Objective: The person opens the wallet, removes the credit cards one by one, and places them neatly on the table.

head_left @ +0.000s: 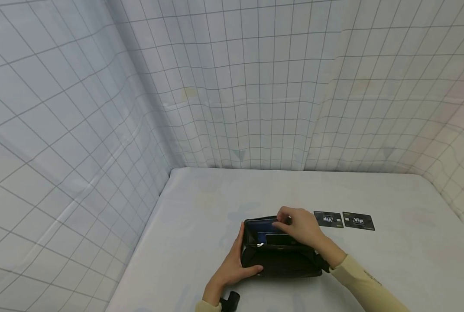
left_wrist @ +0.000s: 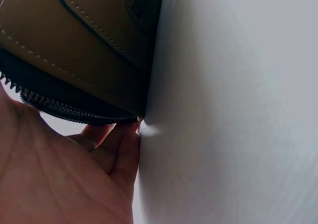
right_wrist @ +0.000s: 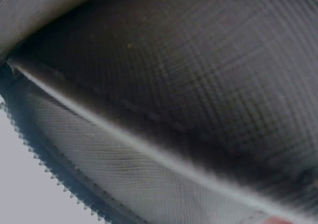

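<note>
A dark zip-around wallet (head_left: 282, 262) stands spread open on the white table, its mouth facing up. My left hand (head_left: 232, 266) grips its left end, thumb along the near panel and fingers round the left side. In the left wrist view the wallet's brown outer face (left_wrist: 89, 45) shows white stitching, with the zip's teeth beside the palm. My right hand (head_left: 300, 225) reaches over the far edge, thumb and curled forefinger close together at the blue inside; I cannot tell whether they pinch anything. Below them a black card (head_left: 280, 239) sits in a slot. The right wrist view shows the wallet's lining (right_wrist: 198, 75).
Two black cards marked "Vip" lie flat to the right of the wallet, a left card (head_left: 328, 219) and a right card (head_left: 358, 221). The white table (head_left: 200, 195) is bounded by grid-patterned white curtains (head_left: 235, 108) behind and at both sides.
</note>
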`<control>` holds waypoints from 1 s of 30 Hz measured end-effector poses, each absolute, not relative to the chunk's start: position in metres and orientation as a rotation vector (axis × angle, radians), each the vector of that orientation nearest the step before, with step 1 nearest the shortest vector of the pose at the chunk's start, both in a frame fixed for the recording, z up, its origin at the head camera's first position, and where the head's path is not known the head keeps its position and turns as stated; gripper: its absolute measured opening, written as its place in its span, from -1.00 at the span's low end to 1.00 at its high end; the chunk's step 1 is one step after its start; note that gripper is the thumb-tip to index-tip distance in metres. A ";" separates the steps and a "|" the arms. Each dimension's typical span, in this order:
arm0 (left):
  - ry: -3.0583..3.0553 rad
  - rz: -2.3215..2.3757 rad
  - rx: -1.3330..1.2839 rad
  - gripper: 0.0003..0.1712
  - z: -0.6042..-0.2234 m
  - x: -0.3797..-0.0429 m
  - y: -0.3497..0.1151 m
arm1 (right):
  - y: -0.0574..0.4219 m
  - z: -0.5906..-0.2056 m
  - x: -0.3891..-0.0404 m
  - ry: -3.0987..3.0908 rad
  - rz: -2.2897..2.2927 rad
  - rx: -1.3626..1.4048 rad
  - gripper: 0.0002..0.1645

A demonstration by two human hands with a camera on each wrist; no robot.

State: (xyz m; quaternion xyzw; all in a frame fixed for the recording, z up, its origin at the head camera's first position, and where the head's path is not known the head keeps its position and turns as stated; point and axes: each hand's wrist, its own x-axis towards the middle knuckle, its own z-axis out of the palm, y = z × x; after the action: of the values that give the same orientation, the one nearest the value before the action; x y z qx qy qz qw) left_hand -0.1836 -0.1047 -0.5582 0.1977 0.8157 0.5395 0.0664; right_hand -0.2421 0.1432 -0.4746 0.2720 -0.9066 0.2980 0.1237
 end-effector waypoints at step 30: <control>2.496 1.591 0.581 0.36 -0.556 -0.182 -0.104 | 0.148 -0.477 -0.242 -2.533 0.994 0.847 -0.84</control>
State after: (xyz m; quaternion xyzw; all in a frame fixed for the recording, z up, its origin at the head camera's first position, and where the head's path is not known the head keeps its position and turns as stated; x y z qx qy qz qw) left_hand -0.1824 -0.1044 -0.5561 0.1921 0.8259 0.5265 0.0623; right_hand -0.2419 0.1480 -0.4772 0.2941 -0.8793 0.3452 0.1453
